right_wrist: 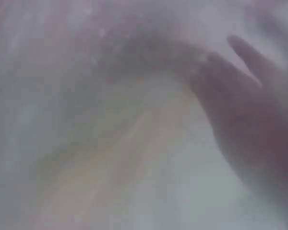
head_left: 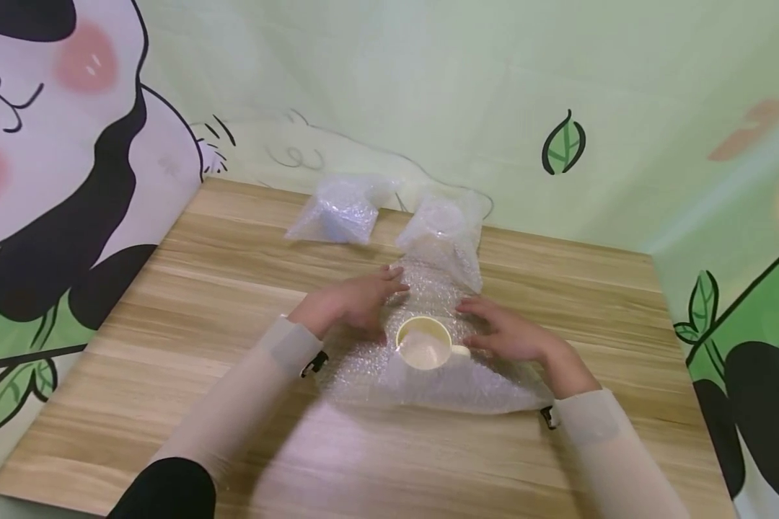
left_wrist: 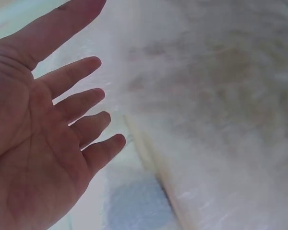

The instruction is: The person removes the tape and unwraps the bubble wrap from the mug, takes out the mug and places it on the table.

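Note:
A pale yellow mug (head_left: 456, 352) stands upright on a sheet of clear bubble wrap (head_left: 363, 371), its handle toward the right. Some of the wrap bunches up against the mug's near side. To the left of the mug, my left hand (head_left: 357, 299) is over the wrap with its fingers spread; the left wrist view shows the palm (left_wrist: 38, 139) holding nothing. On the other side, my right hand (head_left: 509, 331) has its fingers extended toward the mug's handle. In the right wrist view that hand (right_wrist: 249, 105) is blurred behind a film of wrap. Whether either hand touches the wrap is unclear.
Two bubble-wrapped bundles stand at the back of the wooden table (head_left: 234, 238): one bundle (head_left: 340, 213) with something bluish inside, and a paler bundle (head_left: 441, 223) beside it. Behind the table hangs a printed panda backdrop (head_left: 415, 94).

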Demonstrator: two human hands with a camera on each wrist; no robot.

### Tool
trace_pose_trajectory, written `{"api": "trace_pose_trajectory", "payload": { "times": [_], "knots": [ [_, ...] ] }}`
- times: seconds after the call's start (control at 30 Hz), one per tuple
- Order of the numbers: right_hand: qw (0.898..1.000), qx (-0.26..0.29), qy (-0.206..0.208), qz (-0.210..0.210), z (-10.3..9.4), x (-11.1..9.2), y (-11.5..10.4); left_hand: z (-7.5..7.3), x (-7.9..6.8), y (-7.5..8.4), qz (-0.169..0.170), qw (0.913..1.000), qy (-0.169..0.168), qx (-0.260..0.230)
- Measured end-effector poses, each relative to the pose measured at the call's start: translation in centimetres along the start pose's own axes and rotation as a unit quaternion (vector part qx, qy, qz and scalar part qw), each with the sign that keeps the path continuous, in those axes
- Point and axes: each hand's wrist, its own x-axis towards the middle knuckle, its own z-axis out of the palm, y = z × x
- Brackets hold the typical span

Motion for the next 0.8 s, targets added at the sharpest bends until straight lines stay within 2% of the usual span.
{"api": "trace_pose_trajectory", "payload": {
  "times": [0.13, 0.33, 0.43, 0.57, 0.67, 0.8],
  "knots": [
    [1.000, 0.016, 0.007, 0.017, -0.4, -1.3, -0.3, -0.8, -1.0, 0.1, 0.026, 0.9994, 0.021, -0.011],
    [0.998, 0.056, 0.006, 0.025, -0.8, -3.8, -1.1, -1.3, -3.4, 0.5, 0.043, 0.9982, 0.035, -0.023],
    [0.996, 0.084, -0.012, 0.018, -0.7, -5.1, -1.6, -1.0, -4.8, 0.8, 0.067, 0.9969, 0.031, -0.026],
    [0.992, 0.116, -0.038, 0.005, -0.4, -7.0, -2.4, -0.3, -6.5, 1.2, 0.094, 0.9946, 0.005, -0.045],
    [0.991, 0.123, -0.043, -0.002, 0.1, -8.2, -2.9, 0.2, -7.6, 1.4, 0.089, 0.9943, -0.008, -0.059],
    [0.994, 0.105, -0.029, -0.007, 1.0, -9.2, -3.2, 1.1, -8.7, 1.8, 0.064, 0.9962, 0.001, -0.058]
  ]
}}
